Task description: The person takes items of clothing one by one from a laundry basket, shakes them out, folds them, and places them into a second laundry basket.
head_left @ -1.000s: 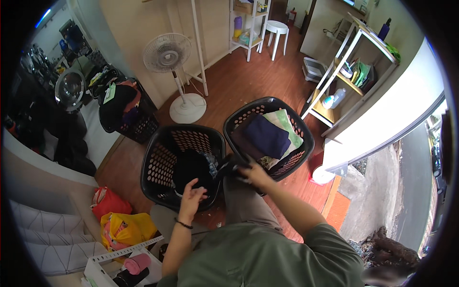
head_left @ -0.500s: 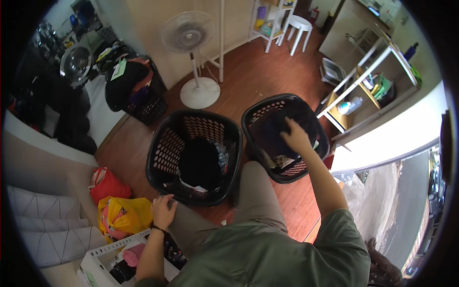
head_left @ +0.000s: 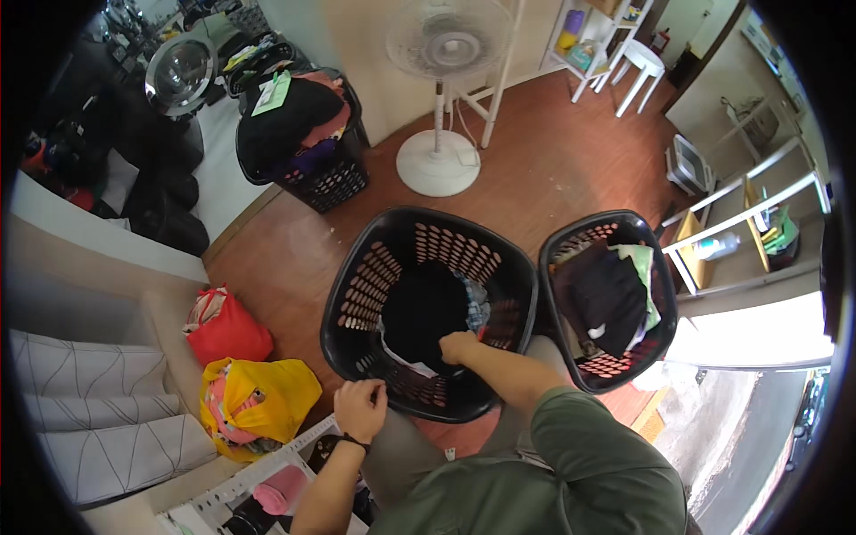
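We're looking down into the left basket [head_left: 459, 239], and there in the middle lies the black cloth [head_left: 423, 308] — a soft, rounded heap, its longer axis running from the far wall toward us. Which end leads, we cannot tell; the folds melt into one dark mass. A checked cloth [head_left: 479, 308] sits along its right side, and a white edge shows under its near left.

Now the grip: our right hand [head_left: 457, 348] is inside the basket at the near right edge of the black cloth, so the heap spreads ahead of the knuckles and off to their left. Those fingers are curled, the tips hidden — whether they're clamped on fabric, we cannot tell. Our left hand [head_left: 360, 410] hangs just outside the near left rim, fingers loosely bent, thumb a little apart from them.

Just beside, on the right, the other basket [head_left: 557, 321] carries a dark garment [head_left: 611, 294] draped over a pale green cloth [head_left: 635, 259]. Both baskets are on the reddish wood floor [head_left: 526, 192]. Beyond them we've got a white standing fan [head_left: 437, 165], a heaped third basket [head_left: 325, 183] at far left, and a white stool [head_left: 642, 61] near the back. A red bag [head_left: 234, 330] and a yellow bag [head_left: 285, 392] sit at our left, next to grey quilted cushioning [head_left: 107, 401].
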Demonstrator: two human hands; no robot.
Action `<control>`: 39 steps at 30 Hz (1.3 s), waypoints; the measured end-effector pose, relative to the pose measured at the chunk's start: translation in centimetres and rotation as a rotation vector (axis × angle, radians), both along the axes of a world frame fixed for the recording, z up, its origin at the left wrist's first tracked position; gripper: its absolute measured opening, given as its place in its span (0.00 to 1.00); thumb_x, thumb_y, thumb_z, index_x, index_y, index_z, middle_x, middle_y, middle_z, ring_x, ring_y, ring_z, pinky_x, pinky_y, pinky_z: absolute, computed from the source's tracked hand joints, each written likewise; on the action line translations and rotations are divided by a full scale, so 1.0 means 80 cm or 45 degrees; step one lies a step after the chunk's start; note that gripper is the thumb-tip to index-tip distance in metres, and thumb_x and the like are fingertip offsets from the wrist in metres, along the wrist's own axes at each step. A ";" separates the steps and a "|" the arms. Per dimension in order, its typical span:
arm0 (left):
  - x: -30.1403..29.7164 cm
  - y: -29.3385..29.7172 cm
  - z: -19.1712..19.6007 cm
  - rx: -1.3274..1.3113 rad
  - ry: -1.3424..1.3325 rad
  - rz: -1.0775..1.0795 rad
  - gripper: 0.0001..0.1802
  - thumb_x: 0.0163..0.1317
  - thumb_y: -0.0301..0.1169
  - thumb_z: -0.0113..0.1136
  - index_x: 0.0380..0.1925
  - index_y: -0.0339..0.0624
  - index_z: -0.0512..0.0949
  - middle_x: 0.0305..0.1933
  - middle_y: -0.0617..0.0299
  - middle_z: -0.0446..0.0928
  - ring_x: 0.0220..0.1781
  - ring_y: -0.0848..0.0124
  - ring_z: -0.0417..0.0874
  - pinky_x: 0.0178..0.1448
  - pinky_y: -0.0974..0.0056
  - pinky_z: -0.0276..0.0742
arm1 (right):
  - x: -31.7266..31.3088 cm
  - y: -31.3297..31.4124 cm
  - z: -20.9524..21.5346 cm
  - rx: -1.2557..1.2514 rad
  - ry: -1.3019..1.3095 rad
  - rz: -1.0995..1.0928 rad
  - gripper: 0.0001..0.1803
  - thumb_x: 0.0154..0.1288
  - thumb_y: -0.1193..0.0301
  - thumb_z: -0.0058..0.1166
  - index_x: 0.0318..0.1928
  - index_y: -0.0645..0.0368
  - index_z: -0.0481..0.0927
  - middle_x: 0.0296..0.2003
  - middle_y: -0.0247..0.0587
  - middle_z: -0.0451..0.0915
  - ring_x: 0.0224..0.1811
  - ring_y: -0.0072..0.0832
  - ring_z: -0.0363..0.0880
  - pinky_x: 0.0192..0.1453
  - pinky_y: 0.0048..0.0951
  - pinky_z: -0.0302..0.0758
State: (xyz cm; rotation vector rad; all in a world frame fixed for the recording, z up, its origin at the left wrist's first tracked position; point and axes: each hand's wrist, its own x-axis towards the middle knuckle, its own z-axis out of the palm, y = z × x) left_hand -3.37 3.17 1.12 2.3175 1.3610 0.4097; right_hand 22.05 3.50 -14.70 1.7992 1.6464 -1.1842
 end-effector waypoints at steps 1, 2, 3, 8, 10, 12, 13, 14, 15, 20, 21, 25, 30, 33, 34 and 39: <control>-0.006 0.002 -0.003 0.000 0.021 0.020 0.05 0.56 0.33 0.62 0.31 0.48 0.83 0.28 0.62 0.80 0.36 0.58 0.78 0.43 0.54 0.69 | -0.014 0.004 -0.011 0.070 -0.023 0.068 0.22 0.61 0.62 0.54 0.56 0.51 0.80 0.53 0.48 0.80 0.58 0.41 0.78 0.60 0.45 0.72; -0.005 0.006 -0.005 0.002 0.024 0.011 0.05 0.55 0.32 0.62 0.31 0.48 0.83 0.28 0.62 0.80 0.36 0.59 0.78 0.43 0.55 0.69 | -0.019 0.002 -0.026 0.147 -0.058 0.123 0.22 0.60 0.63 0.54 0.56 0.51 0.80 0.53 0.47 0.80 0.58 0.41 0.78 0.60 0.45 0.70; -0.005 0.008 -0.007 -0.004 0.031 -0.004 0.05 0.54 0.32 0.62 0.31 0.48 0.83 0.28 0.62 0.80 0.36 0.59 0.78 0.43 0.55 0.69 | -0.027 -0.003 -0.042 0.147 -0.046 0.125 0.22 0.60 0.63 0.54 0.56 0.51 0.80 0.53 0.47 0.80 0.58 0.41 0.78 0.60 0.45 0.70; -0.001 0.020 -0.005 0.004 0.070 -0.005 0.06 0.53 0.30 0.62 0.32 0.49 0.84 0.28 0.63 0.81 0.35 0.60 0.78 0.42 0.56 0.69 | -0.051 -0.020 -0.097 0.467 -0.317 -0.090 0.14 0.62 0.67 0.53 0.48 0.50 0.81 0.47 0.42 0.80 0.55 0.39 0.77 0.59 0.43 0.68; -0.003 0.023 -0.007 0.000 0.077 -0.014 0.06 0.53 0.30 0.62 0.32 0.49 0.84 0.28 0.63 0.81 0.35 0.60 0.79 0.42 0.56 0.70 | -0.041 -0.008 -0.110 0.462 -0.211 -0.114 0.12 0.63 0.67 0.53 0.47 0.51 0.81 0.46 0.42 0.80 0.55 0.40 0.77 0.58 0.45 0.69; -0.005 0.024 -0.005 -0.014 0.078 0.002 0.06 0.53 0.30 0.62 0.32 0.49 0.84 0.28 0.64 0.81 0.35 0.61 0.79 0.42 0.56 0.70 | -0.037 -0.002 -0.112 0.446 -0.107 -0.132 0.11 0.64 0.67 0.52 0.45 0.51 0.81 0.45 0.42 0.80 0.55 0.42 0.77 0.57 0.47 0.70; -0.006 0.025 -0.006 0.004 0.074 0.009 0.06 0.53 0.30 0.62 0.32 0.49 0.84 0.28 0.63 0.81 0.35 0.61 0.79 0.42 0.56 0.70 | -0.034 0.003 -0.112 0.448 -0.010 -0.334 0.10 0.65 0.66 0.50 0.45 0.52 0.80 0.45 0.45 0.80 0.54 0.44 0.78 0.56 0.48 0.71; -0.005 0.023 -0.006 0.020 0.067 0.012 0.06 0.53 0.30 0.62 0.32 0.49 0.84 0.28 0.63 0.81 0.35 0.61 0.79 0.42 0.56 0.70 | -0.032 0.005 -0.110 0.446 0.085 -0.540 0.10 0.67 0.65 0.49 0.44 0.53 0.79 0.44 0.48 0.80 0.53 0.46 0.78 0.55 0.49 0.72; -0.002 0.022 -0.005 0.024 0.051 0.001 0.06 0.53 0.30 0.62 0.32 0.49 0.84 0.28 0.63 0.81 0.35 0.61 0.79 0.42 0.56 0.70 | -0.028 0.004 -0.114 0.453 0.068 -0.548 0.10 0.67 0.65 0.49 0.44 0.53 0.79 0.44 0.48 0.80 0.53 0.46 0.78 0.55 0.49 0.72; -0.001 0.015 -0.006 0.073 0.071 0.031 0.05 0.53 0.31 0.62 0.30 0.49 0.84 0.27 0.63 0.81 0.35 0.60 0.79 0.43 0.55 0.70 | -0.078 0.041 -0.028 0.641 0.739 -1.044 0.20 0.72 0.56 0.47 0.42 0.63 0.78 0.34 0.53 0.81 0.40 0.46 0.81 0.48 0.38 0.75; -0.008 0.009 -0.006 -0.020 0.160 0.056 0.09 0.52 0.33 0.64 0.34 0.48 0.83 0.32 0.61 0.81 0.40 0.59 0.79 0.45 0.55 0.71 | -0.097 0.045 0.037 0.587 0.822 -1.076 0.21 0.72 0.55 0.48 0.39 0.64 0.79 0.31 0.50 0.80 0.36 0.37 0.79 0.45 0.35 0.74; -0.003 -0.004 0.013 -0.139 0.257 0.040 0.32 0.46 0.36 0.69 0.54 0.42 0.74 0.52 0.54 0.76 0.57 0.55 0.72 0.57 0.57 0.69 | -0.100 0.006 0.224 0.228 1.573 -1.356 0.20 0.74 0.58 0.50 0.44 0.66 0.81 0.41 0.34 0.83 0.41 0.21 0.77 0.51 0.25 0.73; 0.021 -0.030 -0.063 -0.007 -0.253 0.201 0.34 0.45 0.30 0.68 0.57 0.41 0.72 0.55 0.54 0.76 0.59 0.52 0.72 0.62 0.51 0.65 | -0.048 -0.074 0.428 0.328 1.894 -1.305 0.20 0.74 0.60 0.50 0.51 0.66 0.79 0.45 0.36 0.82 0.46 0.22 0.78 0.56 0.24 0.73; 0.082 -0.047 0.012 0.063 -0.338 0.052 0.26 0.44 0.27 0.68 0.49 0.44 0.78 0.49 0.54 0.79 0.54 0.53 0.76 0.60 0.52 0.66 | 0.024 -0.129 0.498 0.415 2.037 -1.522 0.17 0.71 0.60 0.53 0.48 0.62 0.78 0.43 0.40 0.82 0.45 0.30 0.81 0.53 0.35 0.78; 0.075 -0.050 0.023 0.076 -0.347 0.061 0.26 0.44 0.27 0.68 0.49 0.44 0.78 0.49 0.54 0.79 0.54 0.53 0.76 0.60 0.52 0.66 | 0.040 -0.141 0.508 0.657 2.014 -1.517 0.17 0.70 0.60 0.53 0.48 0.62 0.78 0.41 0.40 0.82 0.43 0.30 0.81 0.50 0.35 0.79; 0.020 -0.047 0.113 -0.329 -0.871 0.171 0.05 0.61 0.24 0.62 0.36 0.34 0.82 0.34 0.59 0.85 0.35 0.63 0.84 0.41 0.63 0.78 | 0.136 -0.183 0.549 0.862 2.065 -1.876 0.21 0.72 0.54 0.50 0.46 0.62 0.79 0.45 0.47 0.83 0.48 0.35 0.82 0.54 0.35 0.80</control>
